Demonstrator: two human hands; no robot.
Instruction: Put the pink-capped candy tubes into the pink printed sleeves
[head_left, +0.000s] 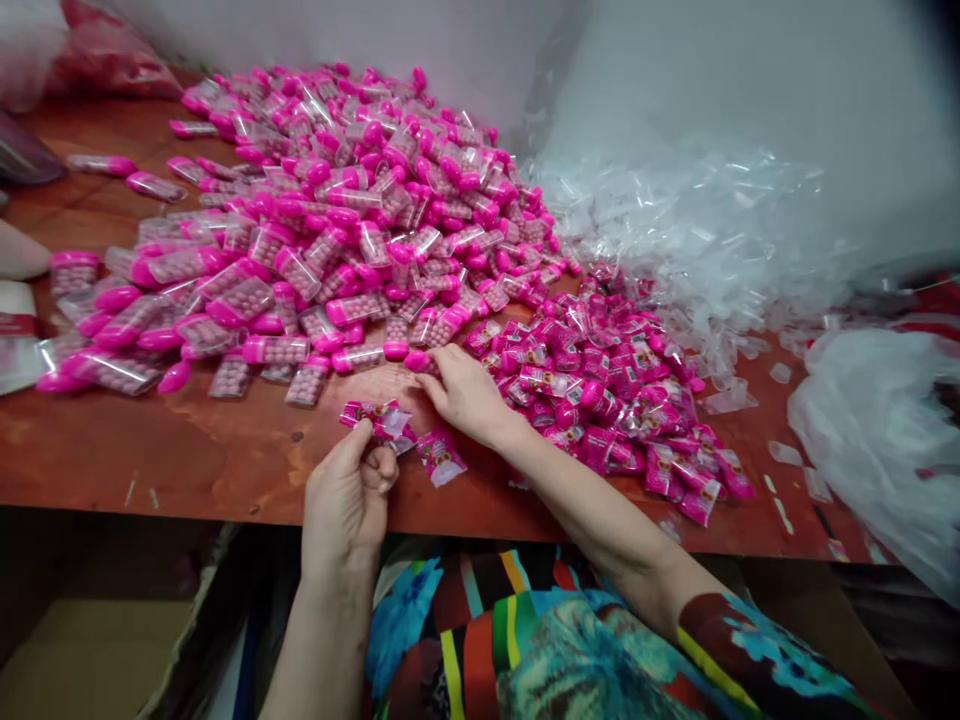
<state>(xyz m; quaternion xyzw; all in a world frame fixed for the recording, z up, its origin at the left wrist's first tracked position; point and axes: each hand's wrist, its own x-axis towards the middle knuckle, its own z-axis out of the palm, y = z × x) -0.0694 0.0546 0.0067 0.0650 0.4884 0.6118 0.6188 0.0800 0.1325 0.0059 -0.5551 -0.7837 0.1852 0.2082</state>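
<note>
My left hand (351, 490) is closed in a pinch on a pink printed sleeve (382, 417) with a see-through end, just above the table. A second printed sleeve (441, 458) lies flat beside it. My right hand (466, 395) reaches to the front edge of a big heap of clear bottles (360, 220) with pink caps and small pale pink balls inside. Its thumb and fingers are closed at the pink cap of one bottle (418, 362); most of that bottle's body is hidden or merges with the heap.
Right of my right hand lies a pile of bottles in printed pink sleeves (600, 370). Behind it rises a heap of clear plastic pieces (697, 220). A whitish plastic bag (877, 420) sits at the table's right; a cardboard box (112, 620) stands below the front edge.
</note>
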